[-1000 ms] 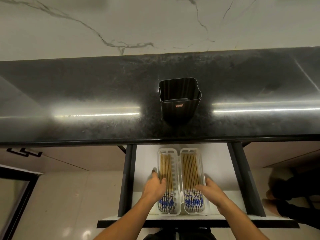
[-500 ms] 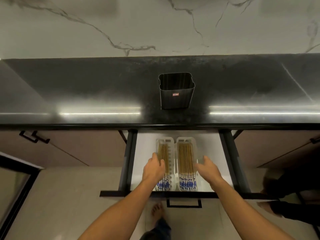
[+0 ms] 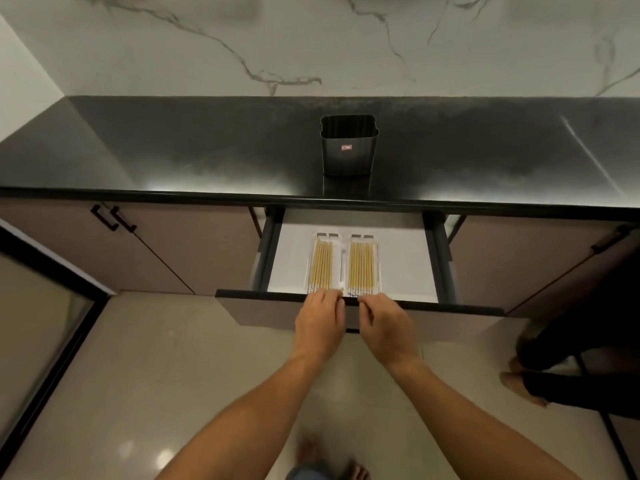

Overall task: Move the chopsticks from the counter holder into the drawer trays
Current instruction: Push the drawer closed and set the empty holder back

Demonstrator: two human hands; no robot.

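The black square holder stands on the dark counter, and its visible inside looks empty. Below it the drawer is pulled out. Two clear trays lie side by side in it, the left tray and the right tray. Each is filled with wooden chopsticks lying lengthwise; their blue-patterned ends are mostly hidden behind the drawer front. My left hand and my right hand sit close together on the drawer front. Their fingers curl over its top edge.
Closed cabinet doors with black handles flank the drawer. Another person's feet stand on the tiled floor at the right. My own feet show at the bottom. A dark-framed glass panel runs along the left.
Both hands have left the sides of the trays and come back to the top edge of the drawer front. My view has pulled back from the counter.
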